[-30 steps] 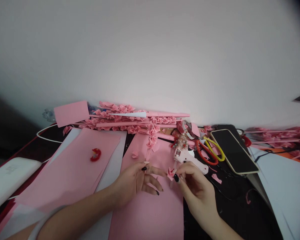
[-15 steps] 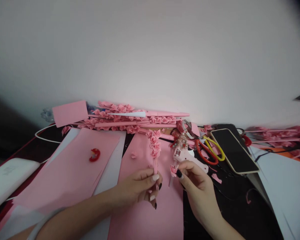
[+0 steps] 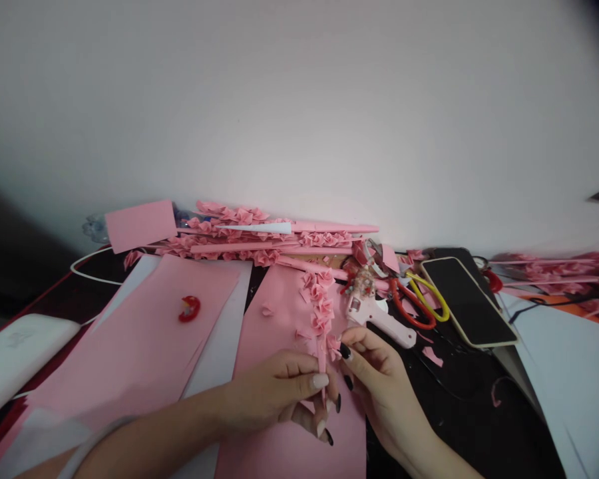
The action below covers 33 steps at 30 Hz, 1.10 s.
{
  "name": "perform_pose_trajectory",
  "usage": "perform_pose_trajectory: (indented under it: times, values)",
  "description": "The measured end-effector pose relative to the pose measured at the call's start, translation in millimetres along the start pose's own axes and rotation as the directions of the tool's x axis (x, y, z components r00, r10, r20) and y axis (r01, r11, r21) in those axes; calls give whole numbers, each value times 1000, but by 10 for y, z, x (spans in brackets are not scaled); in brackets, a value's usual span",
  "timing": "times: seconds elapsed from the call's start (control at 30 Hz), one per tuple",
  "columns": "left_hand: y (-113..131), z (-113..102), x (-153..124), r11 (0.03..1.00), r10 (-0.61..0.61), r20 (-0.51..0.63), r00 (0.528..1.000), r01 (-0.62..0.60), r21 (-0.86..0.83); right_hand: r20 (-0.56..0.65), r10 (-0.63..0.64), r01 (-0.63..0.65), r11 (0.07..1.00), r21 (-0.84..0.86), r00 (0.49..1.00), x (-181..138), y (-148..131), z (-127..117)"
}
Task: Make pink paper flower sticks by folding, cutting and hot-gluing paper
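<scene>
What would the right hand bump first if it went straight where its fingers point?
Probably the pink paper stem held by the left hand, just beyond the paper flower in the right hand; depth is unclear.

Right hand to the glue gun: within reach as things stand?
Probably yes. The glue gun lies just beyond the right hand, and nothing appears to cover its handle. The catch: that hand's fingertips hold a small paper flower, so they likely aren't free to grip.
</scene>
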<state>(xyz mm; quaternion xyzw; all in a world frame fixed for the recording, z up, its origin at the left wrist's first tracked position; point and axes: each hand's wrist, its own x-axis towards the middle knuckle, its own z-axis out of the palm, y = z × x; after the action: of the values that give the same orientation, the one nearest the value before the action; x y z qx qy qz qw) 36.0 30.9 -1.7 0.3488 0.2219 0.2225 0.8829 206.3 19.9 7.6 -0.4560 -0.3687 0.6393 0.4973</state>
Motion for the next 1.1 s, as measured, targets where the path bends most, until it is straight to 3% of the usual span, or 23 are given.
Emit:
perform_pose_trajectory:
  times: [0.33,0.57,0.8,1.1]
  values:
    - [-43,-11,8,1000,11,-37,999,-11,-17,36,3,-2,1000,-27,999,4,62,-35]
    - [-56,-15,38,999,9,-67,998,-6,36,23,-164,165,964,-210,986,-7,19,-39]
    - [-72,-17,42,996,36,-96,995,-28,79,95,-396,387,770,-507,913,-69,-63,0]
    - [-149,-72,68,988,52,-151,987,-28,151,260,-491,526,547,-651,831,-92,-55,-37]
